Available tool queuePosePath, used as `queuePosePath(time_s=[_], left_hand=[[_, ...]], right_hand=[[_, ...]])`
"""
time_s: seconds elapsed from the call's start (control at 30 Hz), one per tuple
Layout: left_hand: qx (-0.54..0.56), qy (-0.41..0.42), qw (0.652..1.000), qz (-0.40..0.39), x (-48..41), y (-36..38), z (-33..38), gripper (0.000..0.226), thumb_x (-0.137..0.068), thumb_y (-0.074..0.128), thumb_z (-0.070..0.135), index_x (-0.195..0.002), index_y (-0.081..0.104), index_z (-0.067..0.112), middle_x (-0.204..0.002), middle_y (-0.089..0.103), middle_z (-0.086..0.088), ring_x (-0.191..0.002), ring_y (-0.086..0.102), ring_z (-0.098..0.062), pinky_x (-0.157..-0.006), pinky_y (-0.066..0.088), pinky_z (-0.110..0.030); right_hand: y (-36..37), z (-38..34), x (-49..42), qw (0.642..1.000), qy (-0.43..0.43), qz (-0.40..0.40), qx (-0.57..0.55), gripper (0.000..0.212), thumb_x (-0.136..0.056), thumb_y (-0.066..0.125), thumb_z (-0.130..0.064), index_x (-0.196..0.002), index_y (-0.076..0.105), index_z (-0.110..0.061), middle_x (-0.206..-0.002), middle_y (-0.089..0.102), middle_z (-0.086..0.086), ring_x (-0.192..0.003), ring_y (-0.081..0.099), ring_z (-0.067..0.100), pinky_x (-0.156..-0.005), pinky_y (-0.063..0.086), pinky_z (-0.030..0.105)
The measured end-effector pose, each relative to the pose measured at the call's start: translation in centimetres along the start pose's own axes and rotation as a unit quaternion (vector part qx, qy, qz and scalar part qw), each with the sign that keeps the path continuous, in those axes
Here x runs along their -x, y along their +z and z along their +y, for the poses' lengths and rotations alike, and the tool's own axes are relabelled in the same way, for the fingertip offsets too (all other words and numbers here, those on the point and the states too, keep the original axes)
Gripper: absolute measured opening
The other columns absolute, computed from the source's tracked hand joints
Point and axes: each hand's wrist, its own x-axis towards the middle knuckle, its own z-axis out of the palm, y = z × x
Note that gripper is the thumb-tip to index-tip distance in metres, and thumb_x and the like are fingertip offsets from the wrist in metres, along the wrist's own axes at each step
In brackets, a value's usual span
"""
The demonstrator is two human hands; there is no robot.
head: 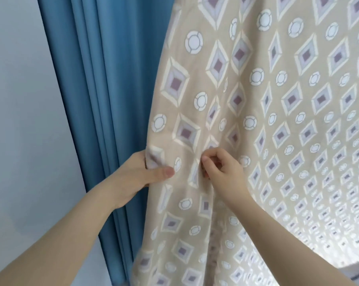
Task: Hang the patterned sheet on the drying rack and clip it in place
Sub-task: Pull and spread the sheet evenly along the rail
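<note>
A beige patterned sheet (267, 120) with purple diamonds and white circles hangs in front of me and fills the right of the head view. My left hand (137, 174) grips its left edge, thumb on the front and fingers hidden behind the cloth. My right hand (222, 168) pinches a fold of the sheet a little to the right, at about the same height. The drying rack and any clips are out of view.
A blue pleated curtain (96, 100) hangs just left of the sheet, behind my left hand. A pale wall (20, 120) fills the far left. Bright light shines through the sheet's lower right part.
</note>
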Motion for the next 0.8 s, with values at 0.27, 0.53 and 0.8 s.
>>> queuePosePath(time_s=[0.27, 0.53, 0.8], left_hand=[[-0.034, -0.023, 0.991, 0.126, 1.3, 1.7, -3.0, 0.011, -0.075, 0.077, 0.013, -0.073, 0.075, 0.023, -0.081, 0.075, 0.003, -0.079, 0.071, -0.012, -0.069, 0.054, -0.023], [-0.176, -0.113, 0.959, 0.193, 3.2, 3.4, -5.0, 0.025, -0.084, 0.063, 0.001, -0.076, 0.066, 0.024, -0.067, 0.071, 0.012, -0.072, 0.066, -0.007, -0.066, 0.050, -0.020], [-0.080, -0.102, 0.922, 0.364, 4.9, 3.2, -6.2, 0.024, -0.077, 0.072, 0.004, -0.079, 0.063, 0.026, -0.077, 0.067, 0.006, -0.077, 0.062, -0.014, -0.062, 0.046, -0.021]], right_hand=[[-0.4, 2.5, 3.1, 0.998, 0.053, -0.031, -0.021, 0.023, -0.090, 0.053, -0.009, -0.074, 0.058, -0.024, -0.064, 0.057, -0.007, -0.057, 0.053, 0.007, -0.062, 0.048, 0.025], [-1.1, 3.9, 5.1, 0.996, 0.068, -0.065, 0.006, 0.016, -0.089, 0.052, -0.012, -0.080, 0.061, -0.021, -0.066, 0.060, -0.013, -0.062, 0.051, 0.000, -0.065, 0.043, 0.017], [-0.6, 4.2, 6.1, 0.994, 0.061, -0.087, -0.031, 0.024, -0.089, 0.053, -0.009, -0.073, 0.059, -0.027, -0.068, 0.059, -0.011, -0.066, 0.054, 0.008, -0.068, 0.044, 0.021]])
